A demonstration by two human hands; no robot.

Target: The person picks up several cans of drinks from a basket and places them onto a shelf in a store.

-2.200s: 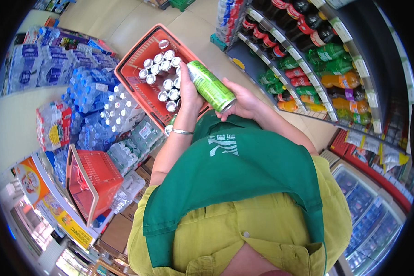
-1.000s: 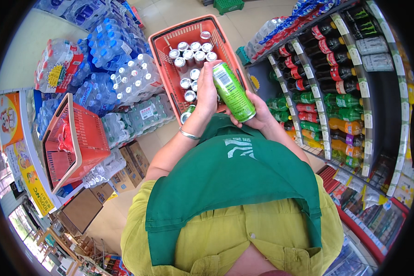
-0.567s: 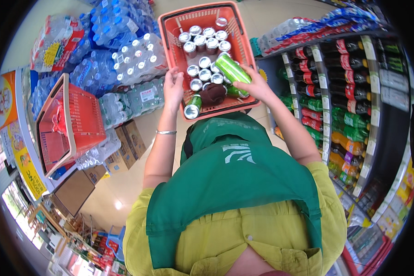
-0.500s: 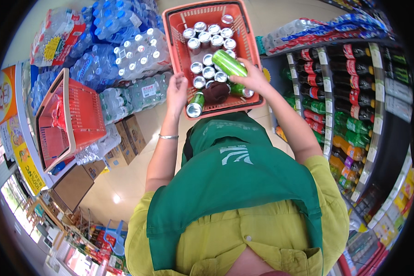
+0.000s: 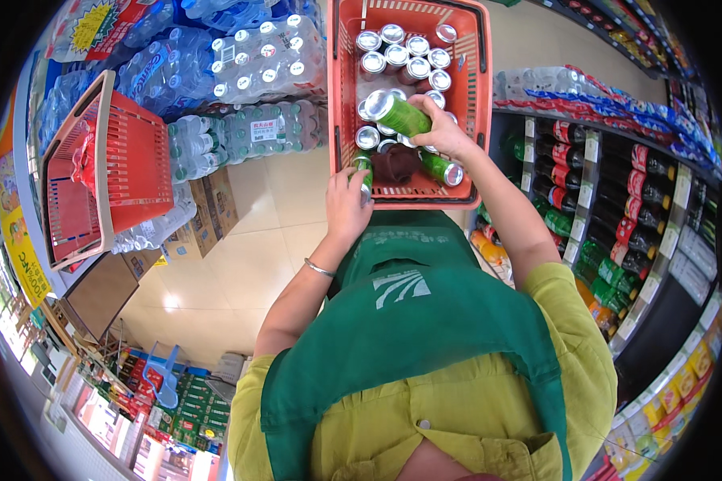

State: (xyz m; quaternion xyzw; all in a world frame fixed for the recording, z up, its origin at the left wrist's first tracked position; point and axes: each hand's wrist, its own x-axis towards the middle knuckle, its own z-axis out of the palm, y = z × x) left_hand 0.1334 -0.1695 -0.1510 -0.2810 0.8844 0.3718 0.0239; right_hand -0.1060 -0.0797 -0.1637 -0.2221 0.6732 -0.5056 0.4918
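An orange-red shopping basket [image 5: 480, 104] in front of me holds several drink cans standing with their silver ends up. My right hand [image 5: 448, 135] grips a green can [image 5: 401, 115], tilted above the standing cans. At the basket's near left corner, my left hand [image 5: 350, 202] has its fingers around a second green can [image 5: 363, 175], partly hidden by them. Another green can [image 5: 440, 167] lies at the near right, below my right wrist. Between these two rests a dark brown cloth [image 5: 393, 163].
Left of the basket are shrink-wrapped bottle packs [image 5: 265, 60], cardboard boxes [image 5: 204, 212] and a second red basket [image 5: 140, 160] tipped on its side. On the right stands a shelf rack [image 5: 583, 168] full of drink bottles. Pale floor tiles [image 5: 241, 248] show at the left.
My left hand has come down from the basket's left rim onto the near-left green can. The can in my right hand has turned, its silver end now showing. The view has shifted.
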